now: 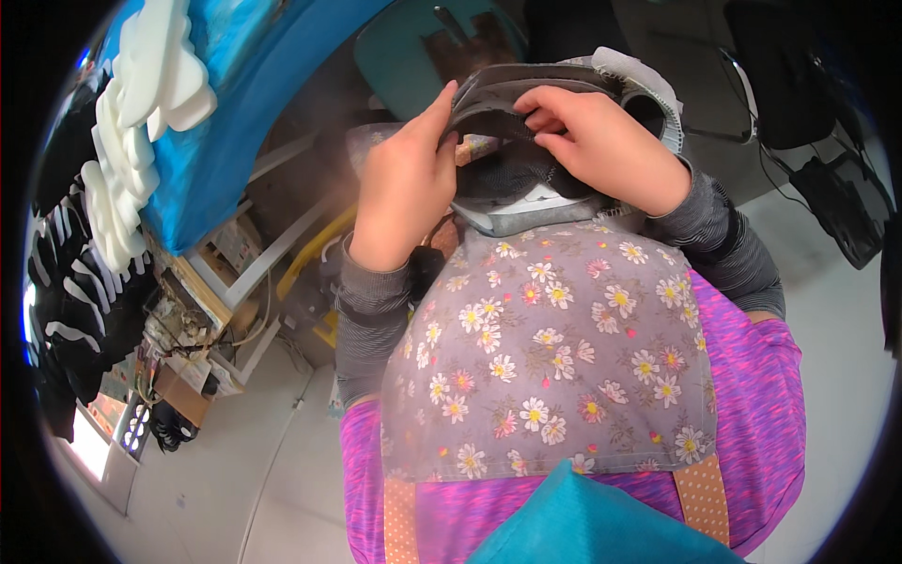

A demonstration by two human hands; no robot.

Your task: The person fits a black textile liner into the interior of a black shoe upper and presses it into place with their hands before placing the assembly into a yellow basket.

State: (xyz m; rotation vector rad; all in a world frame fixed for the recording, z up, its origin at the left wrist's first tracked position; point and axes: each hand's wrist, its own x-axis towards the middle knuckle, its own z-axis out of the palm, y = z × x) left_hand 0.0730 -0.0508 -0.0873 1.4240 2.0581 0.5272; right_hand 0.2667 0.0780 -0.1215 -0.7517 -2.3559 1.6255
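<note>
My left hand (pixel 409 179) pinches the left edge of a dark grey, curved piece of fabric (pixel 489 122) between thumb and fingers. My right hand (pixel 601 146) has its fingers bent and closed on the right part of that same piece. A grey cloth-lined container (pixel 526 224) sits just beyond my lap, beneath both hands. Black mesh-like pieces (pixel 503 179) and something white (pixel 540 199) lie inside it. What kind of article the dark piece is, I cannot make out.
White foot-shaped foam pieces (pixel 122 179) are piled on a blue-covered table (pixel 207 141) at the left. Black pieces with white edges (pixel 75 301) hang there too. A teal stool (pixel 395 56) stands ahead. Black chair parts (pixel 836 207) are at the right.
</note>
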